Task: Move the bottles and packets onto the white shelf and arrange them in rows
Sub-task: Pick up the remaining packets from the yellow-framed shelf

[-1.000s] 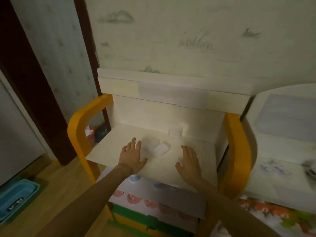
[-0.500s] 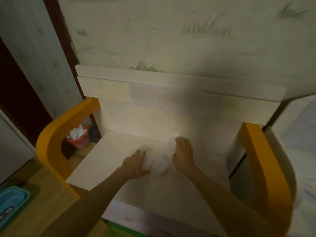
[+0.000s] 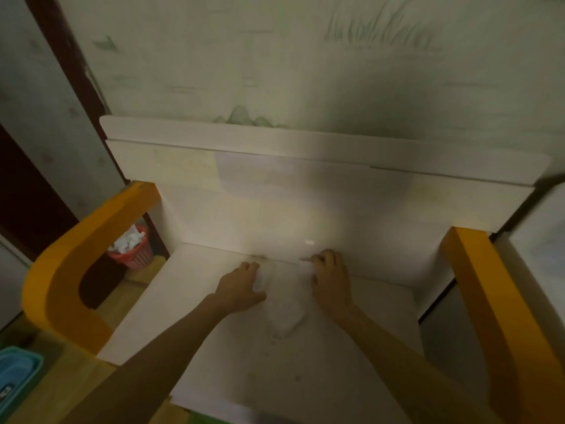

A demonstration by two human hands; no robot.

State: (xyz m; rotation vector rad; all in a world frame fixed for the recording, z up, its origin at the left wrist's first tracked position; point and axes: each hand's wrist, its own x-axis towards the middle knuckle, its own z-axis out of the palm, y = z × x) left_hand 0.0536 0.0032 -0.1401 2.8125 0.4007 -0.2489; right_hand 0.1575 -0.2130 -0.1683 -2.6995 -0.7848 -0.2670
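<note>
The white shelf (image 3: pixel 351 356) has orange side arms and a white back board. Near its back edge my left hand (image 3: pixel 240 287) closes on a small pale packet (image 3: pixel 263 278). To the right, my right hand (image 3: pixel 331 280) grips another small pale packet (image 3: pixel 306 265) against the back board. A third clear packet (image 3: pixel 287 316) lies loose on the shelf between my wrists, blurred and hard to make out. No bottles are in view.
A red basket (image 3: pixel 134 250) full of crumpled white paper stands on the floor behind the left orange arm (image 3: pixel 61 280). A blue bin (image 3: pixel 15 374) sits at the lower left. The right orange arm (image 3: pixel 495 316) borders another white unit (image 3: pixel 541 240).
My view has closed in on the shelf. Both hands went from lying flat at the front to the back edge, and each has closed on a packet.
</note>
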